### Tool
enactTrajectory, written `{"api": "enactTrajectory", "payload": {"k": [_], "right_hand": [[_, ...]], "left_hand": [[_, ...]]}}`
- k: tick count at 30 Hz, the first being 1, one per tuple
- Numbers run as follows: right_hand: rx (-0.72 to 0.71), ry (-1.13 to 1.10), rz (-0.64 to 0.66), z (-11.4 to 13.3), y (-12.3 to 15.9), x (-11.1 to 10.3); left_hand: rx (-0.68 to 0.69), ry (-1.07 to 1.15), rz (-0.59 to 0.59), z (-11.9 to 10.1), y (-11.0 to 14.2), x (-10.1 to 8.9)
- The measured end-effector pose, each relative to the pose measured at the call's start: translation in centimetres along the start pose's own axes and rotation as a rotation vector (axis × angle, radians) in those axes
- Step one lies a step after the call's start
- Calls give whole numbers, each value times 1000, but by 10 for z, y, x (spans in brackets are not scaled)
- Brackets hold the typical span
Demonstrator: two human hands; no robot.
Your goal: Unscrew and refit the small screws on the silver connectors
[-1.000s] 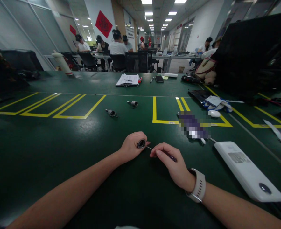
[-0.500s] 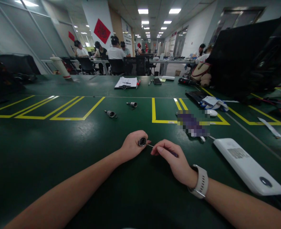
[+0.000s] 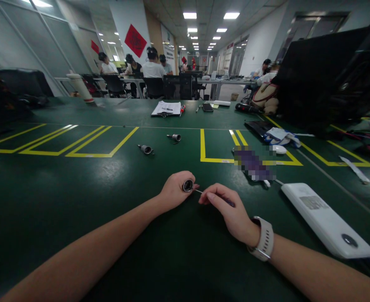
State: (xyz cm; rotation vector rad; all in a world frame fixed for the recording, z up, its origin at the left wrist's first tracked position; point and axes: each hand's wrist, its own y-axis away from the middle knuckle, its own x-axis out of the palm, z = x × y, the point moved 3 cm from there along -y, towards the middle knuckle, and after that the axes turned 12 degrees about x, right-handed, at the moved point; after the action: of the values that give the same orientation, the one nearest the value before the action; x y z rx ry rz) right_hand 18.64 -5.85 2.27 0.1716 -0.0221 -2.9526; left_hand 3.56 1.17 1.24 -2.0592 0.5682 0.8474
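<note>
Both grips are closed: our left hand [image 3: 174, 191] wraps a round metal part [image 3: 187, 186], mouth facing us; our right hand [image 3: 230, 217] holds a thin-shafted tool [image 3: 230, 203]. From its fingertips, the shaft [image 3: 197, 191] points left toward the part.

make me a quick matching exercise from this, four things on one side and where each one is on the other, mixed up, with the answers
Things
1. round metal part
2. thin-shafted tool
3. pale watch strap
4. white slab-shaped device

Places
A. around the right wrist
B. lying on the green table
C. gripped in the left hand
D. held in the right hand

Pairs: 1-C, 2-D, 3-A, 4-B
</note>
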Motion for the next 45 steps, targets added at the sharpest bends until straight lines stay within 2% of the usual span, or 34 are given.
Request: {"api": "enactTrajectory", "payload": {"k": [4, 13, 20, 31, 35, 39, 41, 45], "right_hand": [[-9, -22, -10, -2, -3, -3], [112, -432, 11, -11, -12, 0], [126, -586, -6, -13, -14, 2], [115, -594, 59, -17, -13, 2], [35, -384, -17, -8, -7, 1], [-13, -192, -26, -1, -1, 1], [7, -232, -12, -1, -1, 1], [100, -456, 42, -7, -6, 2]], "left_hand": [[50, 5, 18, -3, 0, 0], [83, 55, -68, -1, -2, 0], [92, 81, -85, 1, -3, 2], [110, 107, -92, 1, -2, 0], [85, 88, -108, -2, -2, -3], [106, 76, -83, -4, -1, -2], [112, 77, -71, -4, 0, -2], [136, 93, -72, -2, 1, -1]]}}
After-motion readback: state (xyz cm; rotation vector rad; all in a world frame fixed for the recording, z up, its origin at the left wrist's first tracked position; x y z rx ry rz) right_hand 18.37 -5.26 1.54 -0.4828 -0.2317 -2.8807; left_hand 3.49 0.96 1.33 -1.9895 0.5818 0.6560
